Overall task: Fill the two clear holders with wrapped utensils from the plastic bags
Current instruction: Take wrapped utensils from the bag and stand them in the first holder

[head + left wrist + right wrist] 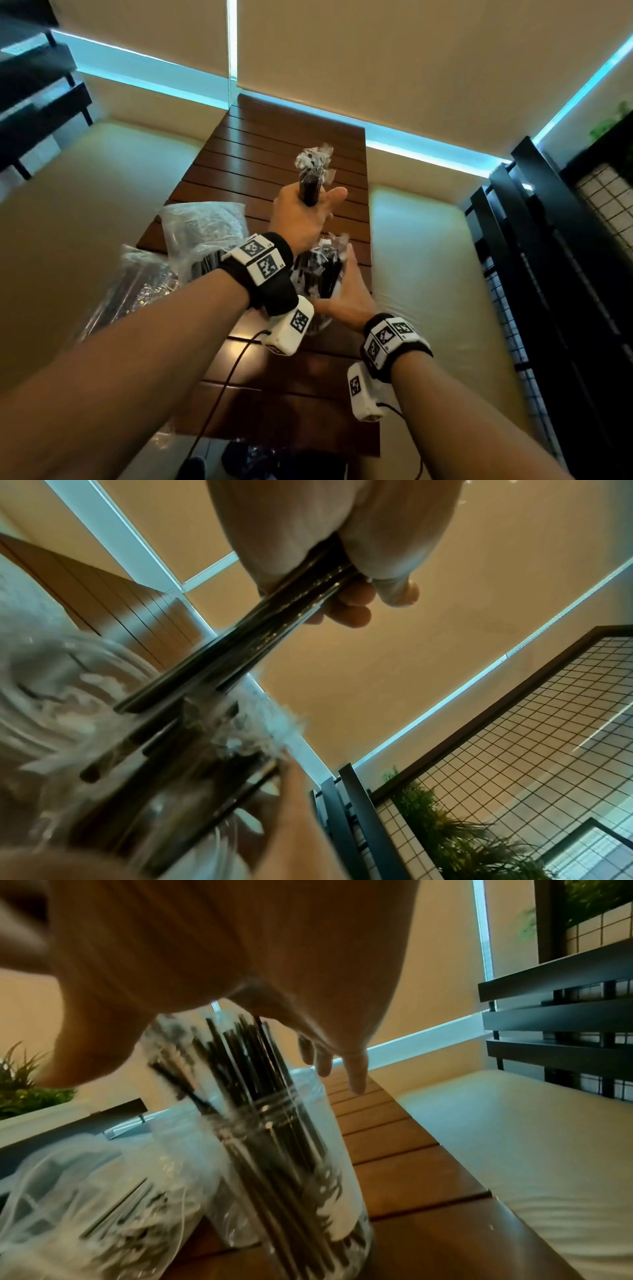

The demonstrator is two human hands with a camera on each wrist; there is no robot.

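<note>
My left hand [310,214] is raised over the table and grips a bundle of black wrapped utensils [311,186]; their crinkled clear wrapper ends stick up above the fist. From the left wrist the bundle [274,631] slants down from the curled fingers [352,607] toward the holder's mouth. A clear holder [320,274] packed with black wrapped utensils stands just below. My right hand [344,279] rests against its right side with straight fingers [356,1069], palm by the utensil tops. The holder [308,1177] shows as a clear cylinder. I can make out only this one holder.
Two clear plastic bags of wrapped utensils [205,229] [137,284] lie at the table's left edge. The slatted wooden table [291,137] runs away from me between cream cushions [428,274]. A black grid rack [565,257] stands at the right.
</note>
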